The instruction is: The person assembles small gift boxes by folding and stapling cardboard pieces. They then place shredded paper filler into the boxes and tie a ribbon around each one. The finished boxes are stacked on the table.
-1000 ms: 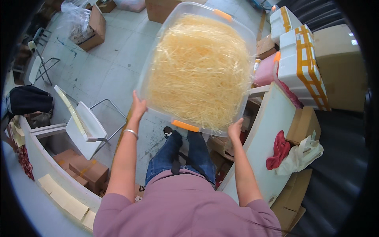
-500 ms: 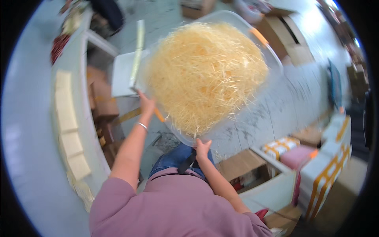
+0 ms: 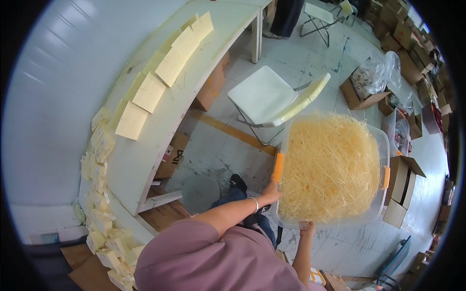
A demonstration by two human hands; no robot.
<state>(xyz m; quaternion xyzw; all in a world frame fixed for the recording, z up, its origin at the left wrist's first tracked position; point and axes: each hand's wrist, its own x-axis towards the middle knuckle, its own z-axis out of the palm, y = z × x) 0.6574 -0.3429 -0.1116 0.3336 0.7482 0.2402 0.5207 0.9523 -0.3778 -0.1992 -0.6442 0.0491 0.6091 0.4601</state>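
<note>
A clear plastic tub [image 3: 383, 160] with orange latches is heaped with pale yellow shredded packing straw [image 3: 332, 167]. It is held out in front of me, to the right. My left hand [image 3: 272, 190] is closed on the tub's left rim, just below an orange latch [image 3: 278, 167]. At the near edge, the fingers of my right hand [image 3: 307, 229] are wrapped around the rim. Part of the straw rises above the tub's sides. The undersides of both grips are hidden.
Beside the tub stands a white folding chair [image 3: 264, 94]. A long white table [image 3: 124, 177] on the left carries cream-coloured cards [image 3: 167, 65] and many small cream pieces [image 3: 99, 179]. Below me is a grey round stool [image 3: 201, 193]. Cardboard boxes [image 3: 402, 186] line the right; another person's legs [image 3: 287, 18] show at the back.
My view has swung to the left, bringing the long table and the whole chair into sight. The tub now appears further right and lower, still held by both hands.
</note>
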